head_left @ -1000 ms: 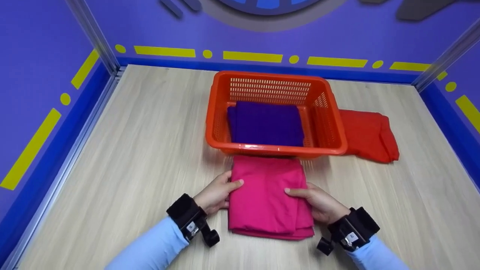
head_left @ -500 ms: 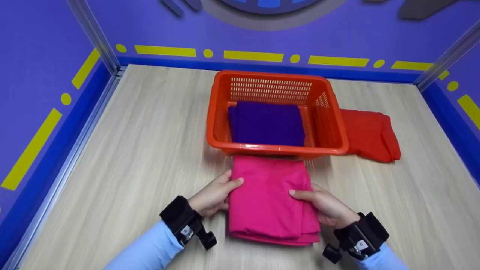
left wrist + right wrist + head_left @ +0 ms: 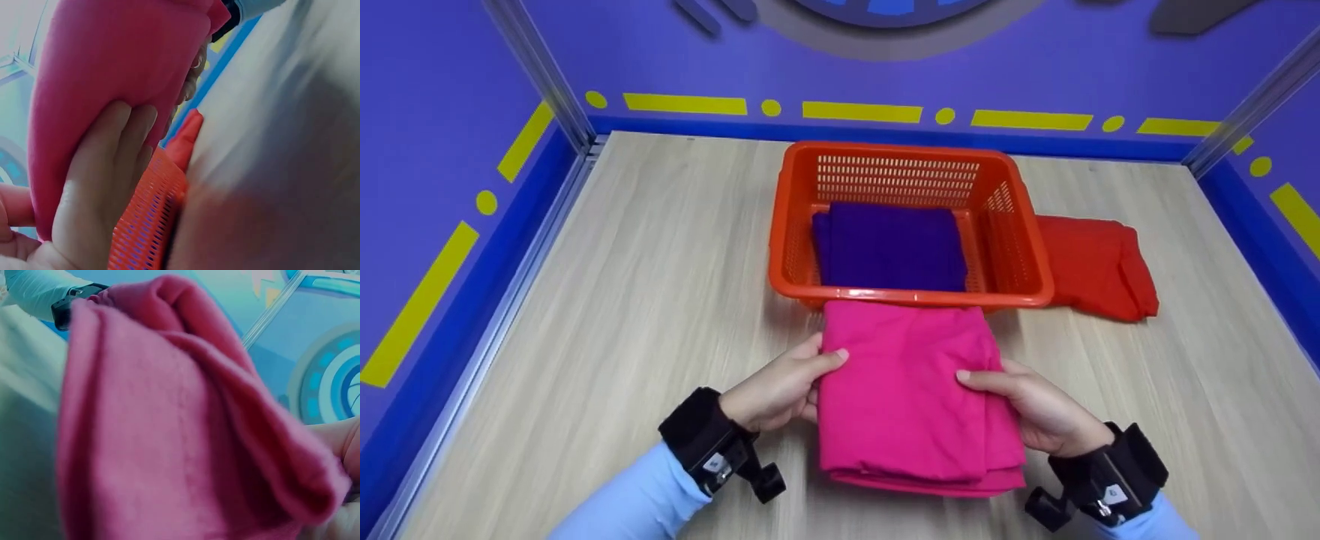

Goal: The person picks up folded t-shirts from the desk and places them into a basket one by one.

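Note:
Between my two hands is a folded pink cloth [image 3: 911, 397], raised off the table in the left wrist view. My left hand [image 3: 780, 382] grips its left edge, thumb on top and fingers [image 3: 107, 152] spread beneath. The right hand [image 3: 1046, 405] pinches the opposite edge, its thumb lying over the upper face and its fingers hidden below. Layered folds of the cloth [image 3: 169, 427] fill the right wrist view. Just beyond the cloth's far edge stands an orange-red plastic basket [image 3: 911, 297] with a folded dark purple cloth [image 3: 896, 247] inside.
A folded red cloth [image 3: 1099, 270] lies on the wood-patterned table [image 3: 675, 247], against the basket's right side. Blue-purple panels [image 3: 870, 67] with yellow marks enclose the table at the back and both sides.
The pink cloth has come up closer to the head camera, its far edge now overlapping the basket's front. My hands have moved slightly apart with it; basket and other cloths stay put.

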`<state>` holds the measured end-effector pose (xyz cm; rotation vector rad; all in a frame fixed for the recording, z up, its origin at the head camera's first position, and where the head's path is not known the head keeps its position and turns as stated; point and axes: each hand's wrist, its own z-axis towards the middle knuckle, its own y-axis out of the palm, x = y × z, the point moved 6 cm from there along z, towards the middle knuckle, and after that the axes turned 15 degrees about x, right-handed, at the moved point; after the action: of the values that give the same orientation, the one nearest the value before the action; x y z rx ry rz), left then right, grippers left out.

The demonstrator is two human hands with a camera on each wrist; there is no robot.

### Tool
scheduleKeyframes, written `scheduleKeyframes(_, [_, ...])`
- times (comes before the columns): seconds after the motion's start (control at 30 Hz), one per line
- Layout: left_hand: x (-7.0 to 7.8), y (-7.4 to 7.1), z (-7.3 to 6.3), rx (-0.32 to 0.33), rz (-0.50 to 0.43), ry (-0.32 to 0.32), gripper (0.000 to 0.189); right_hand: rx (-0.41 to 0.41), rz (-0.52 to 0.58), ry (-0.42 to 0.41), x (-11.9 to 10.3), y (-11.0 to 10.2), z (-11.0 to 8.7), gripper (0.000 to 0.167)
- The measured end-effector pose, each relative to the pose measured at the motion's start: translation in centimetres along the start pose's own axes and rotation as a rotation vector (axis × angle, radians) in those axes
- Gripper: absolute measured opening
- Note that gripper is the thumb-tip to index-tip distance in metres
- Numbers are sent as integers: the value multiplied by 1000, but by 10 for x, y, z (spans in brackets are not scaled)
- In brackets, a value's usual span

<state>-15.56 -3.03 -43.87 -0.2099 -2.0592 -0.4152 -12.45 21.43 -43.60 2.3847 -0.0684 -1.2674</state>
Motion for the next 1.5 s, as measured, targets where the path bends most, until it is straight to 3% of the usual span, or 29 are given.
scheduleKeyframes(0.2, [27,5,-3,-81,-6,25,49,-17,9,-55,-19,5,-6,31])
scheduleKeyframes(0.6, [62,8,-2,-100,-34,128,64,-62,34,-118,-57,13,-8,25])
scheduleKeyframes(0.77, [72,5,6,-76,-107,149,68,-27,54,-123,-75,7,7,24])
scheduleKeyframes(0.93, [79,0,19,-43,-154,132,78,79,26,-159,-91,-2,26,28])
scheduleKeyframes(1.13, [90,-5,33,6,-160,116,94,156,-20,-191,-104,-10,42,36])
scheduleKeyframes(1.5, [115,-14,67,152,-99,152,94,282,-39,-169,-132,-16,74,48])
